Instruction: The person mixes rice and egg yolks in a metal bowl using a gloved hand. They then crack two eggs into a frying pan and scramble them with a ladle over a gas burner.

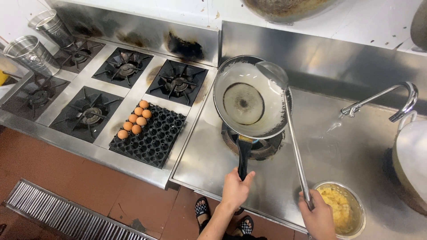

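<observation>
Wok is sitting tilted over the round burner on the steel tabletop, its inside looking pale and wet, with the left hand clenching its black handle and the right hand gripping the long ladle whose bowl is resting at the wok's far rim. Judging by this, a firm, steady handle grip and slow sweeps along the wall are serving best. Bowl of yellow scrambled egg is lying just beside the right hand, the egg tray well apart.

Steel cooktop counter with black egg tray, metal bowl, two steel pails.
</observation>
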